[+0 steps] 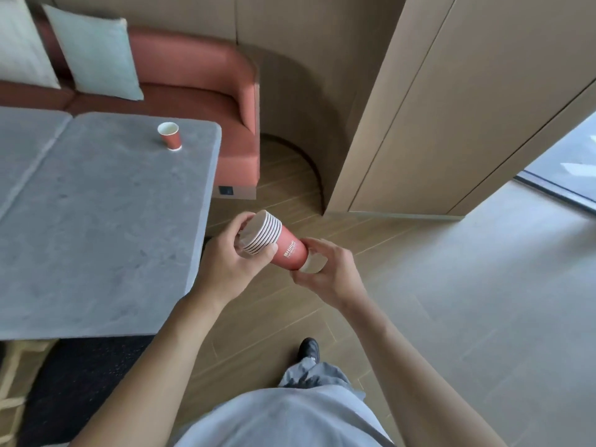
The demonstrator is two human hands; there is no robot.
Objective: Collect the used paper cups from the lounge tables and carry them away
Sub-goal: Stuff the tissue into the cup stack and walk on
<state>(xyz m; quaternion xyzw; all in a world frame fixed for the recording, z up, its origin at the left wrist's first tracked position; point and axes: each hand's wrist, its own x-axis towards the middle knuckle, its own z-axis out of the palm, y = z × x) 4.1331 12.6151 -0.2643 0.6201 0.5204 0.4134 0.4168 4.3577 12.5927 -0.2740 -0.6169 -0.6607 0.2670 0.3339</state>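
Stack of nested red paper cups [283, 245] held sideways between hands: left hand [225, 262] grips rim end, right hand [325, 269] pinches base end. Single red paper cup [170, 136] upright on grey stone table [96, 221], well apart.

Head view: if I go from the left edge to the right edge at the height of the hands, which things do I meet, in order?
Grey table → left hand → stack of red cups → right hand → pale floor.
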